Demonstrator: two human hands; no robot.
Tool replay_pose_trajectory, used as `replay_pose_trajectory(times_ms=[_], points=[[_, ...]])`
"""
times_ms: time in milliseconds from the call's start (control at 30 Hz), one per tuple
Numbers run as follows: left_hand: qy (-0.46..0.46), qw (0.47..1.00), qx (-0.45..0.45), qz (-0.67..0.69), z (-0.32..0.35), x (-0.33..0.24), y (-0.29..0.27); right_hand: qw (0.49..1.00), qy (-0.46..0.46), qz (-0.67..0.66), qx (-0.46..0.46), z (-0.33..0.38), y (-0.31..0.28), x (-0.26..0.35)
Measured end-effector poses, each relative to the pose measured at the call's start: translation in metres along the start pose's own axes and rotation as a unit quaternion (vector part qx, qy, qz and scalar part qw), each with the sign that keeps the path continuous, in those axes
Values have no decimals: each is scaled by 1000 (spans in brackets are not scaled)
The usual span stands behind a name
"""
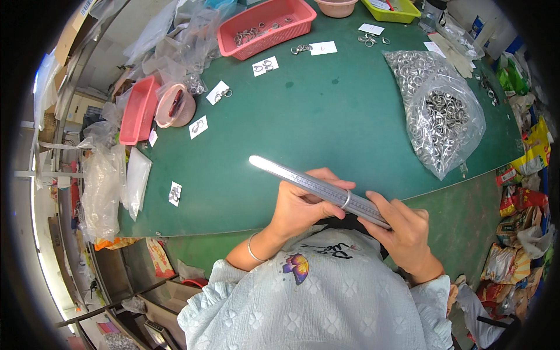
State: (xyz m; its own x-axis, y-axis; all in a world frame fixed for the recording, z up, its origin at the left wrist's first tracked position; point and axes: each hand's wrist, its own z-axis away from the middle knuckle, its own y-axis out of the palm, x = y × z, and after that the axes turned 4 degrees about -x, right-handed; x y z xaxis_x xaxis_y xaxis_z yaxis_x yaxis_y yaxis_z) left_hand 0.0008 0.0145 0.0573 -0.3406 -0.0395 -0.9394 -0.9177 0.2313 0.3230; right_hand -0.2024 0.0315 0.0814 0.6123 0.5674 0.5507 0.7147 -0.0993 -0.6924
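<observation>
A grey metal ring mandrel (291, 176), marked with a scale, slants across in front of me above the table's near edge. Its rounded narrow tip points to the far left. Around its thicker part sits a silver ring (347, 199). My left hand (306, 201) is closed about the mandrel beside the ring, thumb close to it. The thick end is gripped by my right hand (402, 230), fingers above and thumb below. On the right of the green table (315, 128), an opened clear plastic bag (429, 166) holds many silver rings (446, 116).
Paper cards with rings, such as one card (198, 127), lie along the table's left and far sides. A pink basket (265, 49) containing rings, a red tray (139, 111), a pink tub (175, 106) and a yellow-green basket (402, 13) stand around the edges.
</observation>
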Motion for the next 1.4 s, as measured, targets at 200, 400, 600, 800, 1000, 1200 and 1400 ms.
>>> replay_pose_trajectory(times_ms=[200,400,600,800,1000,1200,1400], points=[[-38,997,-61,8,-1,-3,8,1000,0,13,2,0,-1,0],[-44,998,-53,10,-4,-5,6,1000,-2,10,-6,0,2,-2],[-21,999,-16,35,-4,1,0,1000,0,19,-4,-2,2,-1],[-16,999,20,19,-5,2,-7,1000,7,14,-1,-2,3,0],[0,999,-24,26,-10,3,-1,1000,2,25,-6,-5,6,-2],[5,1000,18,16,-8,9,-10,999,35,-33,-1,-6,10,-4],[1,993,-71,97,4,21,8,986,71,-153,13,-6,13,-13]])
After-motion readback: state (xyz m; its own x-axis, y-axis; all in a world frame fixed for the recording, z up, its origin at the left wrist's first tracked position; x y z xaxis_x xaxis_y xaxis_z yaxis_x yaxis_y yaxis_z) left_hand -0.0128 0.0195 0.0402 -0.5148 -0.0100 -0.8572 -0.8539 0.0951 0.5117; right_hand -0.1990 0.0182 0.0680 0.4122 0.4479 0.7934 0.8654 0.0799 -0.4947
